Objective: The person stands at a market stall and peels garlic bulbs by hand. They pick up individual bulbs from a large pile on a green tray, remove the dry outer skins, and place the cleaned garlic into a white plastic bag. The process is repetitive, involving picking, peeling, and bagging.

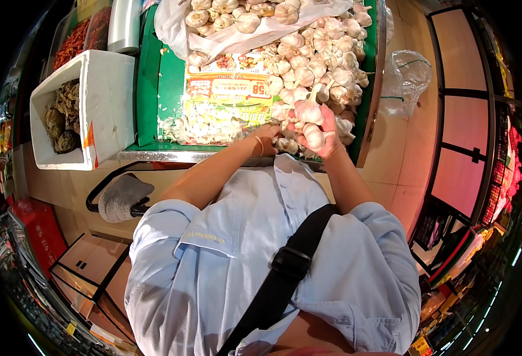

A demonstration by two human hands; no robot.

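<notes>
In my right hand point(328, 133) are garlic bulbs: one bulb point(310, 111) with its stem pointing away from me, and another bulb point(315, 137) lower in the palm. My left hand point(266, 135) is beside it, low at the near edge of the garlic pile point(332, 58). Its fingertips are partly hidden, so whether they grip a bulb is unclear. Loose, papery garlic skins point(207, 129) lie to the left of that hand. Under them, printed sheets point(229, 95) with writing cover part of the green display bin point(170, 89).
A white plastic bag point(172, 26) holding more garlic lies at the far side. Left of the bin, a white foam box point(109, 98) contains brownish, dried-looking produce. The bin has a metal front rim point(167, 155). A grey cloth point(125, 198) hangs on a black handle. Clear plastic bags point(405, 82) are at right.
</notes>
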